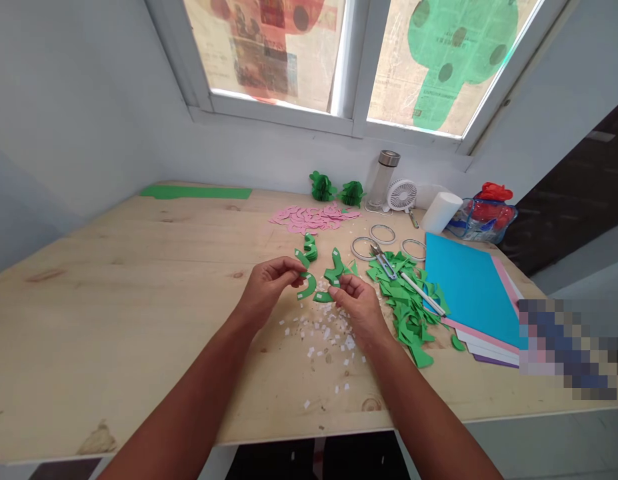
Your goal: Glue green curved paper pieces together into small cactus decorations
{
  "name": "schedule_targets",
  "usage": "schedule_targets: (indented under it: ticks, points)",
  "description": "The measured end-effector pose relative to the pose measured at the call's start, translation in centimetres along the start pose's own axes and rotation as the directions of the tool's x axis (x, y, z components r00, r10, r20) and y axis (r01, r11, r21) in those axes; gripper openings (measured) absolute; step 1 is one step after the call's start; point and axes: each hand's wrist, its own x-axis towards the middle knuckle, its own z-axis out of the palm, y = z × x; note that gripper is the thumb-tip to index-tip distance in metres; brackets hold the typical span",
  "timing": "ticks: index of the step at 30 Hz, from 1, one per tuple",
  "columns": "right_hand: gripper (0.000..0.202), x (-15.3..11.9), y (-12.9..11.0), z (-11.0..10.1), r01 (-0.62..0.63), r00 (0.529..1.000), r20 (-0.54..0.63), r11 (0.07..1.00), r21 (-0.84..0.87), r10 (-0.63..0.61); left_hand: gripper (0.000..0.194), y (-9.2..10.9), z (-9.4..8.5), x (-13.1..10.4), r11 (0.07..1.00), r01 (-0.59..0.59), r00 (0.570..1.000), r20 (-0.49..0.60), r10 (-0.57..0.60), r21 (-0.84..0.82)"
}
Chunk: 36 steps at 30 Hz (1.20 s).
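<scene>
My left hand [275,285] pinches the upper end of a curved green paper piece [309,288] with small white squares on it. Between the thumb and fingers of my right hand [356,300] is another green paper piece [323,297], also bearing a white square. Just beyond my hands, a small stack of curved green pieces [310,248] lies on the left and a second group of green pieces [335,267] on the right. Small white paper bits [327,327] are scattered below and between my hands.
Green paper scraps [411,313] lie right of my hands, with snips [383,260] and a white pen [423,293] on top. Pink cut-outs [313,218], two green paper ornaments [322,187], a glass bottle [383,180] and a fan [402,195] stand behind. Blue sheets [463,283] lie right.
</scene>
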Motion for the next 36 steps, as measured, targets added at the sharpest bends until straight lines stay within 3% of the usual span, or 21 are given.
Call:
schedule_targets:
  ticks: [6,11,18,22,30,36]
  points:
    - [0.025,-0.1,0.1,0.1,-0.009,1.0,0.024,1.0,-0.021,0.01,0.012,-0.1,0.6,-0.3,0.992,-0.032,0.999,-0.021,0.035,0.123]
    - [0.025,-0.2,0.0,0.1,0.004,0.997,0.083,0.997,-0.072,0.002,0.014,0.8,1.1,-0.9,0.994,-0.017,0.996,0.087,0.007,0.109]
    - [0.023,-0.3,0.0,0.2,0.034,0.994,0.11,0.996,-0.088,-0.025,0.031,1.2,1.2,-1.1,0.992,0.026,0.978,0.201,-0.052,0.126]
    - [0.024,-0.4,-0.2,0.4,0.025,0.989,0.148,0.997,-0.074,-0.014,0.026,0.9,1.3,-1.1,0.996,0.051,0.963,0.26,-0.068,0.074]
    - [0.022,-0.5,-0.2,0.4,0.026,0.993,0.116,0.992,-0.124,-0.012,0.02,0.6,1.7,-1.1,0.995,0.089,0.983,0.16,-0.094,0.038]
    - [0.019,-0.4,-0.6,0.4,0.027,0.997,0.076,0.982,-0.188,-0.012,0.018,0.7,1.7,-1.1,0.995,0.095,0.983,0.154,-0.1,0.039]
